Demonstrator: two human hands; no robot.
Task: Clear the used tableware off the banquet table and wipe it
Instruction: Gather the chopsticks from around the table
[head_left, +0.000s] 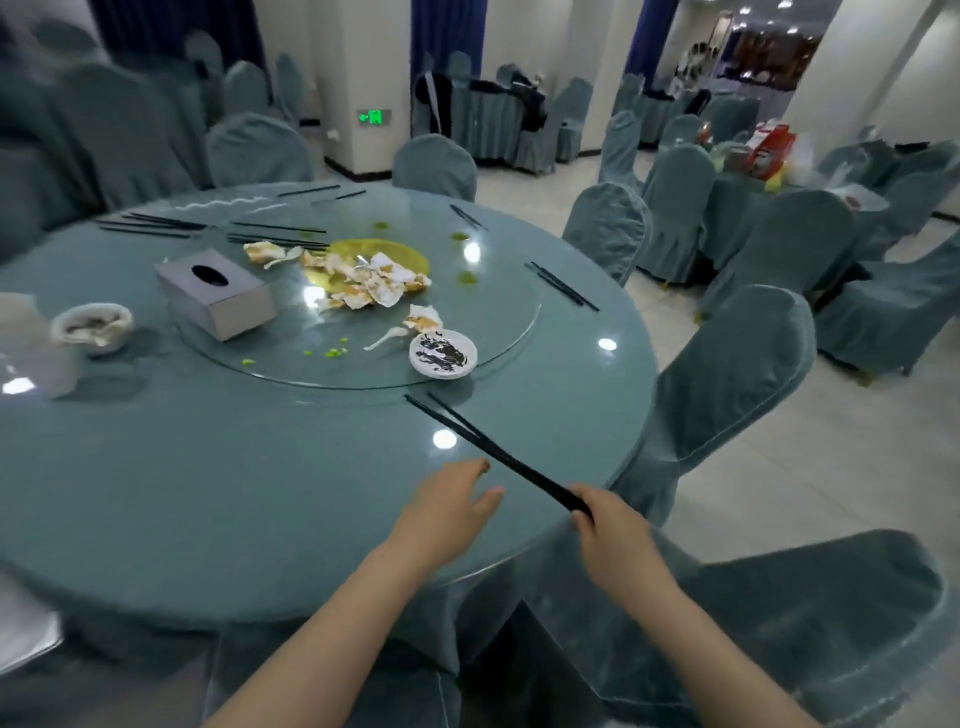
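At the near edge of the round counter (218, 493), the right hand (610, 530) grips a pair of black chopsticks (493, 452) angled toward a small soiled plate (442, 354), while the left hand (447, 506) hovers beside, fingers relaxed.

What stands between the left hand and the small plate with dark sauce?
Nothing visible. Only bare table lies between the left hand and the plate; the chopsticks in the right hand pass to the right.

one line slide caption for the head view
Right hand grips black chopsticks over the littered banquet table; left hand open beside them.
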